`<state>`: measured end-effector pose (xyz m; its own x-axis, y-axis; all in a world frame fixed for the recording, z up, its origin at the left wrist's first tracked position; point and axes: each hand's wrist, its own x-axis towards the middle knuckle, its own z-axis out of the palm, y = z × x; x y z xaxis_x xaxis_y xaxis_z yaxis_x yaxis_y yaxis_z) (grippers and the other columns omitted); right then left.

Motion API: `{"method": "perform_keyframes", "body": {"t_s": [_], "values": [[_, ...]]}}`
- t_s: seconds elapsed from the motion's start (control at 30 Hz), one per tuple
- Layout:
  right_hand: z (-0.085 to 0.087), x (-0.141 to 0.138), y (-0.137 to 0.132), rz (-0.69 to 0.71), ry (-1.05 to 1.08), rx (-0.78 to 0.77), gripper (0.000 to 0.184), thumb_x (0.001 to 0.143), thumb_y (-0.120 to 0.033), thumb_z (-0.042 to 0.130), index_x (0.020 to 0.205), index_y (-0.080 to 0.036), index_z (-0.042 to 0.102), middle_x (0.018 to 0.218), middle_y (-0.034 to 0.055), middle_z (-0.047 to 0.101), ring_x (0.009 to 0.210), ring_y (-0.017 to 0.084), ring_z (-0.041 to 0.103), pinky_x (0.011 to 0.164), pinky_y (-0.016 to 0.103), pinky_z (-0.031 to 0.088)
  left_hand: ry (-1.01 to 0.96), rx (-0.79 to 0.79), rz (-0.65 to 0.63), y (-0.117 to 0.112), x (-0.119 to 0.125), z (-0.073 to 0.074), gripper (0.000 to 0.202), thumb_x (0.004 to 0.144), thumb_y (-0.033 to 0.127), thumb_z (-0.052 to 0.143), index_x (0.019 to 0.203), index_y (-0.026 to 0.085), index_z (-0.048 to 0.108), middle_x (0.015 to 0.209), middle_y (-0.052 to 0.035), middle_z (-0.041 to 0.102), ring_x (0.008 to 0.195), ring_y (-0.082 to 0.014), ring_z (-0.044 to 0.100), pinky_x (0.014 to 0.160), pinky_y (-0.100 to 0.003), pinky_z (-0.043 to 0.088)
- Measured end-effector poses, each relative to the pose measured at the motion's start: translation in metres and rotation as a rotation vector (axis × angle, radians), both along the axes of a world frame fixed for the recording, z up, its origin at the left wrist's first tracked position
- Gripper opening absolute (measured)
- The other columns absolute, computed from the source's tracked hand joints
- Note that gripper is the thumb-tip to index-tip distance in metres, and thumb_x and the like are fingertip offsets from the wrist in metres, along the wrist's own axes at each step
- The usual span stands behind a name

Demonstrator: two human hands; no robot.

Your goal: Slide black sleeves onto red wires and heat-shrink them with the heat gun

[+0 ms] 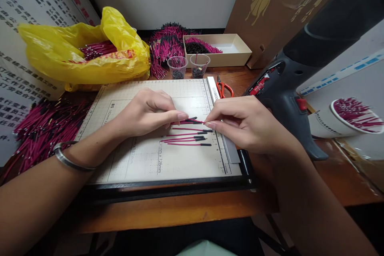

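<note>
Over a paper cutter board [132, 168], my left hand [150, 113] is closed in a pinch at a thin magenta wire [195, 121]. Thumb and forefinger of my right hand [244, 122] pinch the same wire near its right end. Part of it is hidden by my fingers. Black-tipped wires [185, 139] lie in a loose row on the board just below my hands, black sleeves toward the right. A few more black ends show right beside the left fingertips.
Behind the board stand two clear cups [177, 64], a wire pile [168, 42], a cardboard tray [222, 61] and a yellow bag [99, 70]. Orange-handled pliers [223, 88], a black heat gun [289, 76] and a wire-filled paper cup [322, 122] are right; loose wires [54, 128] lie left.
</note>
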<state>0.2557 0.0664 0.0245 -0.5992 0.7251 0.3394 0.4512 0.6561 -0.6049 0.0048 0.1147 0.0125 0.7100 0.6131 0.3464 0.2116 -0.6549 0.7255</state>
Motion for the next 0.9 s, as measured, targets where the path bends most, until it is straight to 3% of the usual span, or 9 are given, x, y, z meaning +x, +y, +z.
{"method": "perform_keyframes", "body": {"t_s": [0.23,0.5,0.63,0.77,0.9], "values": [[-0.002,0.000,0.001,-0.028,0.021,0.030,0.016,0.091,-0.011,0.060,0.076,-0.017,0.064,0.068,-0.0032,0.063,0.058,0.006,0.047,0.057,0.025,0.036,-0.022,-0.014,0.044,0.001,0.000,-0.001,0.049,0.093,0.049,0.072,0.056,0.019,0.068,0.054,-0.0003,0.067,0.053,-0.0100,0.056,0.059,-0.027,0.046],[0.001,0.000,-0.001,-0.090,-0.015,-0.005,0.018,0.091,-0.016,0.059,0.075,-0.021,0.064,0.067,-0.0028,0.063,0.053,0.008,0.043,0.053,0.029,0.032,0.019,-0.026,0.066,-0.003,0.002,0.002,0.056,0.095,0.059,0.065,0.053,0.022,0.064,0.051,0.0003,0.065,0.050,-0.0112,0.056,0.062,-0.032,0.048],[0.000,0.000,0.001,-0.080,-0.002,0.013,0.017,0.090,-0.013,0.060,0.075,-0.020,0.064,0.067,-0.0030,0.064,0.055,0.008,0.045,0.053,0.028,0.033,0.005,-0.003,0.087,-0.002,-0.001,0.003,0.057,0.092,0.058,0.069,0.050,0.022,0.060,0.048,0.0010,0.061,0.047,-0.0109,0.051,0.057,-0.032,0.044],[-0.003,0.000,0.003,-0.064,-0.004,0.015,0.016,0.090,-0.012,0.060,0.075,-0.018,0.066,0.070,-0.0020,0.067,0.060,0.008,0.052,0.057,0.026,0.037,-0.048,-0.020,0.191,0.001,-0.007,0.003,0.056,0.092,0.057,0.068,0.049,0.021,0.059,0.047,0.0014,0.057,0.047,-0.0103,0.050,0.052,-0.029,0.040],[-0.006,0.000,0.004,-0.064,-0.054,0.054,0.015,0.089,-0.013,0.061,0.077,-0.017,0.069,0.071,-0.0027,0.069,0.055,0.006,0.046,0.058,0.025,0.036,-0.018,-0.005,0.206,0.002,-0.008,0.003,0.049,0.097,0.050,0.061,0.059,0.020,0.064,0.054,0.0008,0.060,0.053,-0.0100,0.053,0.054,-0.026,0.039]]}}
